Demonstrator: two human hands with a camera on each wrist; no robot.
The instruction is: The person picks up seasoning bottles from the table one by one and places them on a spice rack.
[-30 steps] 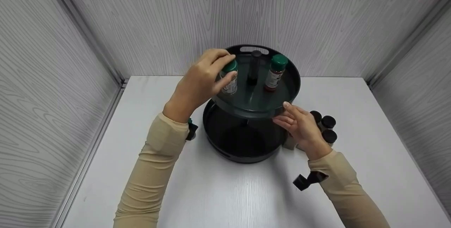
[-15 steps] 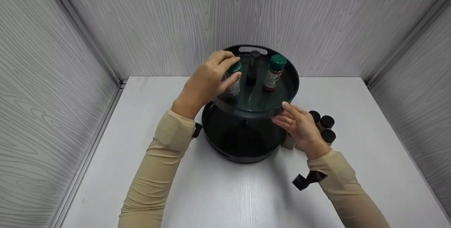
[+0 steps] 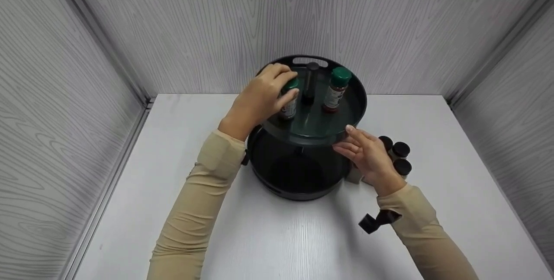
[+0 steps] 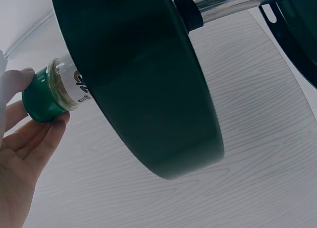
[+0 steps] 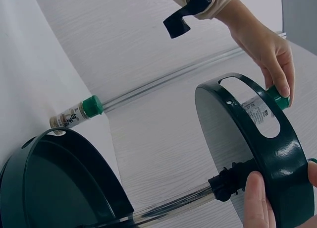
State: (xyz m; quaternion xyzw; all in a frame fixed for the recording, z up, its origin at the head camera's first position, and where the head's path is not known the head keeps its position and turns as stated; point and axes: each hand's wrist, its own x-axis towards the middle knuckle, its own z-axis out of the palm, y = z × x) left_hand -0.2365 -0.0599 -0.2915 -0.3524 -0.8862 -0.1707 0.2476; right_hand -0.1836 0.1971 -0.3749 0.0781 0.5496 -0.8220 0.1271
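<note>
My left hand (image 3: pixel 262 96) grips a green-capped spice jar (image 3: pixel 288 110) by its cap, at the left side of the upper tray (image 3: pixel 311 128) of a dark two-tier turntable rack. The left wrist view shows thumb and fingers around the green cap (image 4: pixel 39 98), with the tray wall hiding the jar's lower part. My right hand (image 3: pixel 370 154) holds the upper tray's front right rim, thumb on top and fingers beneath. Another green-capped spice jar (image 3: pixel 334 93), with reddish contents, stands on the tray right of the black centre post (image 3: pixel 310 82).
Below is the wider lower tray (image 3: pixel 298 172). Several black-capped jars (image 3: pixel 401 149) stand on the white table (image 3: pixel 277 241) beside my right hand. One more green-capped jar (image 5: pixel 74 115) stands near the lower tray in the right wrist view. Grey wood-grain panels (image 3: pixel 277 16) enclose the table.
My left hand has moved a little to the right with the spice jar, closer to the centre post. My right hand keeps its hold on the rim.
</note>
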